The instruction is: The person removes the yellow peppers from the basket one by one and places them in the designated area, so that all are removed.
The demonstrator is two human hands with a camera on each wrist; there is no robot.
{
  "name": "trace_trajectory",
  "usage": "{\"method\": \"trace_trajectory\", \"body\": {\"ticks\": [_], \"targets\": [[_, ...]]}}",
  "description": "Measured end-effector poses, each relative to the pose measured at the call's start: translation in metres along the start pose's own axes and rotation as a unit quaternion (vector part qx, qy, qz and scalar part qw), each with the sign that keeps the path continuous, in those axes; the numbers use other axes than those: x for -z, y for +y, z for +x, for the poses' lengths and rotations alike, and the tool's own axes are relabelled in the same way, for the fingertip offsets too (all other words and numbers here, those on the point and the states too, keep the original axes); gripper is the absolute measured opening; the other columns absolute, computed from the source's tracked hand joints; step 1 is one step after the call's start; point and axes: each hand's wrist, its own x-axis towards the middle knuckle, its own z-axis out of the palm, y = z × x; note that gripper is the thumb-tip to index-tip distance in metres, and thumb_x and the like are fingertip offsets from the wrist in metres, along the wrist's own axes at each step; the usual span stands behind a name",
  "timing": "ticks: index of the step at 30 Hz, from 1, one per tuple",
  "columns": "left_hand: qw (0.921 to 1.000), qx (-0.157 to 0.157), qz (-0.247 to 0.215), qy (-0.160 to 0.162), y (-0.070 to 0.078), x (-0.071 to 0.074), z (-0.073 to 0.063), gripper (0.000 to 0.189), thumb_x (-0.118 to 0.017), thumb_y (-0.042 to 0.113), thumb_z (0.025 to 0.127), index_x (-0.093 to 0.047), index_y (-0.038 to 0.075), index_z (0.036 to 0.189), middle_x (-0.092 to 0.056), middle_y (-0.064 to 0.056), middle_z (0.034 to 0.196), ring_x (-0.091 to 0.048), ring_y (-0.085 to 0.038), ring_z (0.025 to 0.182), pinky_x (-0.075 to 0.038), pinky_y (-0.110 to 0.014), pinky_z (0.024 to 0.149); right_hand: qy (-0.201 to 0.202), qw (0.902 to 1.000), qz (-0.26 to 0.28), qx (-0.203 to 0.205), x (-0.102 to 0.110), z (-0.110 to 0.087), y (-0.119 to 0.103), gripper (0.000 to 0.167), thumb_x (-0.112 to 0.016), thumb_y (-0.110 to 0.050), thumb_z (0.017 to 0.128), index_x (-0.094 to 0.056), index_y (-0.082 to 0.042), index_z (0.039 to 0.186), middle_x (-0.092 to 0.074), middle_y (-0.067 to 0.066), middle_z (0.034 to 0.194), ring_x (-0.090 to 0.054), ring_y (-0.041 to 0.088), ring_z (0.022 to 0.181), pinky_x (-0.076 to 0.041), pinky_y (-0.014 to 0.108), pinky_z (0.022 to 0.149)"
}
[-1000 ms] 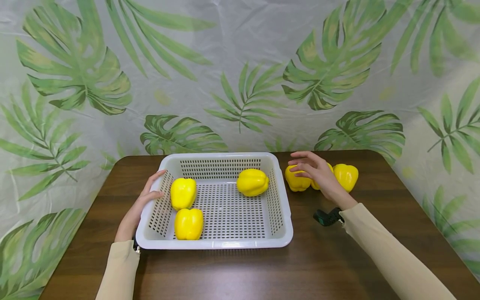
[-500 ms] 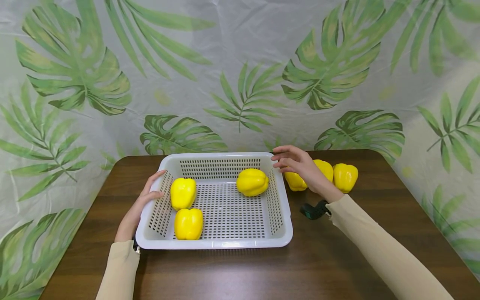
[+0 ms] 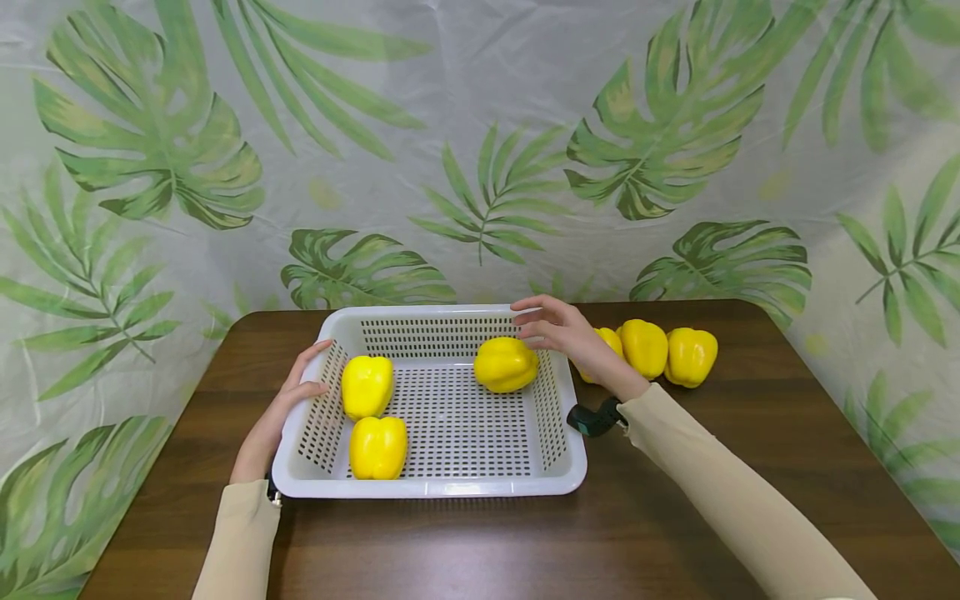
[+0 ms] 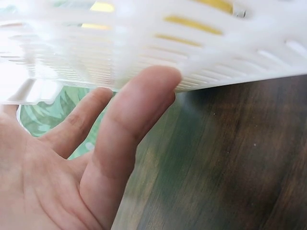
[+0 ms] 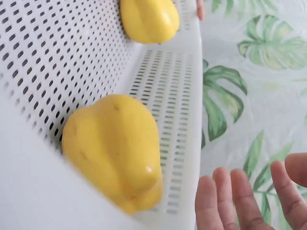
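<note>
Dark brown wood-grain table [image 3: 480,554] nearest. White slotted plastic basket [image 3: 504,488] sat on it, blocky yellow bell pepper [image 3: 378,448] near-left inside, second yellow pepper [image 3: 367,387] just behind. Left hand [image 3: 274,412] had straight, spread digits against the left rim, probably bracing it; couldn't tell if lower fingers hooked underneath. Right hand [image 3: 573,333] was loosely wide, nothing held, over the right rim beside a third yellow pepper [image 3: 504,365]; wrist view showed a gap. Three more yellow peppers [image 3: 643,348] lined up right, likely for reach; leftmost partly hidden by that hand. Leaf-print curtain [image 3: 480,92] behind, cut off.
</note>
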Motion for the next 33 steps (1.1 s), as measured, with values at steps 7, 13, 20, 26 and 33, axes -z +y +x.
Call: {"method": "trace_trajectory", "body": {"ticks": [7,13,20,26,33], "targets": [[0.9999,-0.014,-0.006,-0.001,-0.001,0.000,0.000,0.065,-0.034,-0.002,0.089,-0.036,0.036,0.141,-0.004,-0.029,0.149,-0.045,-0.012,0.113,-0.048,-0.029,0.084,0.001,0.9994,-0.015,-0.032,-0.009,0.008,0.003,0.038,-0.050,-0.009,0.097,-0.048,0.001,0.134,-0.046,0.027,0.133,-0.048,0.039,0.118,-0.035,0.053,0.101],[0.9999,0.013,-0.003,-0.001,0.001,-0.001,-0.001,0.064,-0.034,0.001,0.091,-0.030,0.036,0.145,-0.002,-0.025,0.153,-0.040,-0.020,0.119,-0.048,-0.032,0.085,0.003,0.9975,-0.055,-0.045,-0.014,0.015,0.007,0.038,-0.050,-0.010,0.097,-0.049,-0.003,0.135,-0.045,0.022,0.137,-0.045,0.036,0.121,-0.034,0.052,0.100],[0.9995,0.032,0.005,0.004,0.003,-0.002,-0.002,0.064,-0.034,0.004,0.092,-0.025,0.035,0.147,-0.004,-0.022,0.154,-0.034,-0.032,0.124,-0.048,-0.035,0.084,-0.009,0.9939,-0.081,-0.075,-0.019,0.024,0.009,0.038,-0.048,-0.007,0.096,-0.048,-0.001,0.134,-0.040,0.021,0.141,-0.035,0.033,0.130,-0.030,0.049,0.104],[0.9996,0.028,0.007,0.004,0.003,-0.002,-0.001,0.064,-0.033,0.003,0.092,-0.026,0.034,0.147,-0.004,-0.022,0.154,-0.037,-0.026,0.121,-0.048,-0.034,0.084,-0.034,0.9874,-0.109,-0.109,-0.024,0.029,0.014,0.042,-0.049,-0.007,0.095,-0.047,0.000,0.136,-0.038,0.022,0.143,-0.032,0.036,0.132,-0.028,0.051,0.105],[0.9996,0.023,0.014,0.009,0.003,-0.001,-0.002,0.063,-0.034,0.004,0.092,-0.027,0.034,0.147,-0.005,-0.023,0.153,-0.039,-0.024,0.119,-0.048,-0.033,0.084,-0.095,0.9726,-0.160,-0.140,-0.033,0.030,0.024,0.044,-0.049,-0.003,0.092,-0.048,-0.001,0.136,-0.034,0.018,0.147,-0.029,0.035,0.134,-0.027,0.051,0.106]]}}
